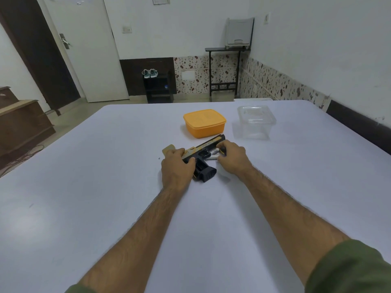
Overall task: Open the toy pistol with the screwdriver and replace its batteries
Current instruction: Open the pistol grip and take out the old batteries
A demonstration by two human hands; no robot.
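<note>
Pistol (203, 154) between hands, left (176, 166), right (232, 155)

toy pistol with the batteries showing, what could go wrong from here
The white batteries sit loose at the open side of the toy pistol, by the right hand; on the smooth table one could roll off. A tiny dark speck, perhaps the screw, lies alone and could get lost. The left hand holds only the rear, so the pistol might pivot.
</note>
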